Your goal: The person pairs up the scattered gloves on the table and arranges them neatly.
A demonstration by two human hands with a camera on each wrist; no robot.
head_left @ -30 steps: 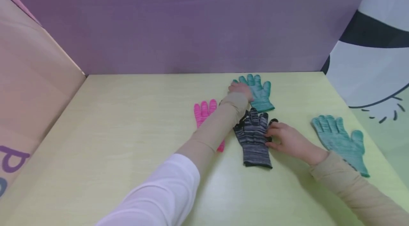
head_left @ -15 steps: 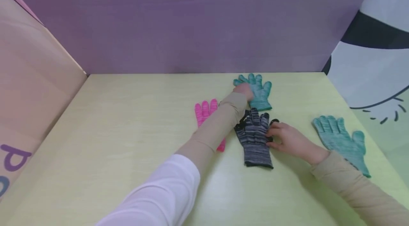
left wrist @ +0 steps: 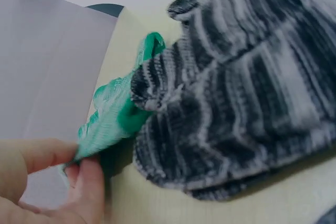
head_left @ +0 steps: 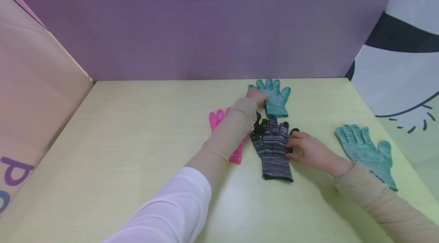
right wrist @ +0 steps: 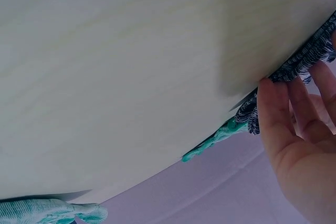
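A teal knit glove (head_left: 276, 102) lies fingers-outward near the table's far edge. My left hand (head_left: 257, 96) pinches its left edge between thumb and fingers, as the left wrist view shows. Just nearer lies a black-and-grey striped glove (head_left: 275, 159), its cuff toward me. My right hand (head_left: 313, 152) holds it at its thumb side; the right wrist view shows the fingertips (right wrist: 266, 90) right at the glove's edge. Partly hidden under my left forearm is a pink glove (head_left: 236, 156). A second teal glove (head_left: 368, 153) lies flat at the right, beyond my right sleeve.
The light wooden table (head_left: 137, 132) ends at a purple panel (head_left: 205, 25) at the back. A pale pink panel (head_left: 31, 82) stands on the left, and a panel with a black-and-white drawing (head_left: 401, 63) on the right.
My left hand and the far teal glove have shifted slightly to the left, the glove turning a little straighter. My right hand and the striped glove have hardly moved.
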